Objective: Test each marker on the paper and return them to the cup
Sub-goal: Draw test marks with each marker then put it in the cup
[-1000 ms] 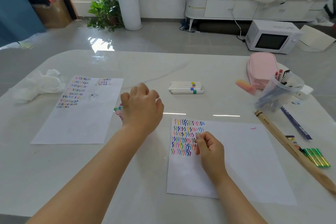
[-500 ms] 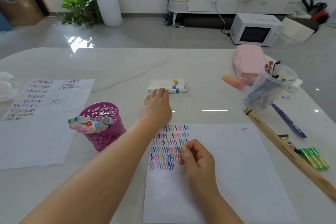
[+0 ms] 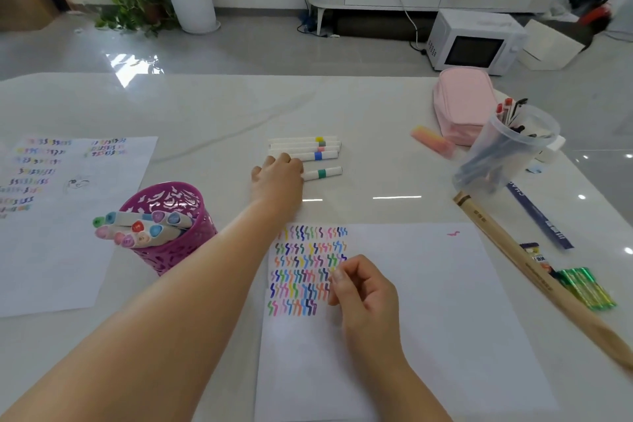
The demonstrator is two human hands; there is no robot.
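My left hand [image 3: 277, 175] reaches across the table and its fingers curl over the left end of a white marker with a green band [image 3: 322, 173]. That marker lies a little apart from a row of white markers [image 3: 305, 147] just behind it. A purple lattice cup [image 3: 171, 226] holding several capped markers stands left of my forearm. My right hand [image 3: 363, 288] rests with loosely curled fingers on the white test paper [image 3: 428, 301], beside rows of coloured squiggles, and holds nothing that I can see.
Another scribbled sheet [image 3: 68, 233] lies at the left. At the right are a pink pouch [image 3: 462, 103], a pink eraser [image 3: 433, 140], a tilted clear cup of pens [image 3: 507, 154], a blue ruler [image 3: 537, 216], a long wooden stick [image 3: 548, 284] and green pens [image 3: 585, 288].
My left hand went from the purple cup to the marker row and took the green-banded marker, which now sits apart from the others. My right hand stayed on the paper.
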